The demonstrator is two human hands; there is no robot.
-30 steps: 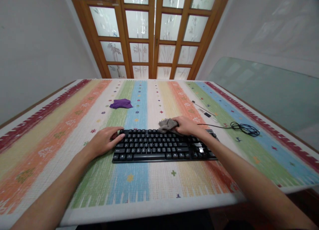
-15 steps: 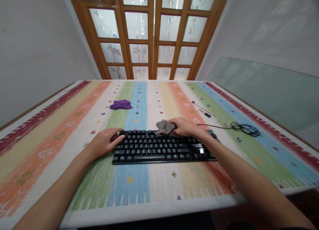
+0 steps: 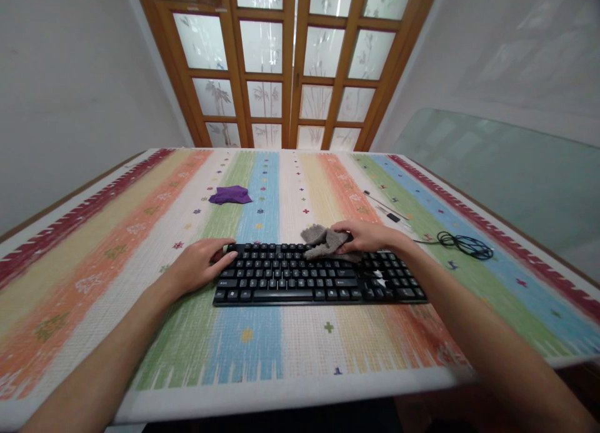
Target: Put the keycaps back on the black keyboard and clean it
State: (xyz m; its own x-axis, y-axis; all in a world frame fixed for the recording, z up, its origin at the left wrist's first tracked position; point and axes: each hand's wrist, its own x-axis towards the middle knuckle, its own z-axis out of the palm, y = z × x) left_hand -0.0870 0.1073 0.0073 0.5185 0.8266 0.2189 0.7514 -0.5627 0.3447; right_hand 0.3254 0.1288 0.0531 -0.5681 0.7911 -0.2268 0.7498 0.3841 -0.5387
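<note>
A black keyboard (image 3: 281, 283) lies flat on the striped tablecloth in front of me. My left hand (image 3: 201, 264) grips its left end, with the thumb on the top edge and the fingers round the far corner. In my right hand (image 3: 365, 236) is a bunched grey cloth (image 3: 325, 240), which rests on the upper rows of keys, right of the middle. Part of the cloth hangs past the keyboard's far edge. My right wrist and forearm pass over the keyboard's right end and hide some of it.
A purple cloth (image 3: 230, 195) lies crumpled farther back on the left. On the right are a coiled black cable (image 3: 466, 245), a small black piece (image 3: 393, 218) and a thin stick-like tool (image 3: 382, 202). The tablecloth (image 3: 309, 352) covers the table to its near edge.
My right hand has slid the grey cloth a little to the right along the upper keys. My left hand keeps its hold on the keyboard's left end.
</note>
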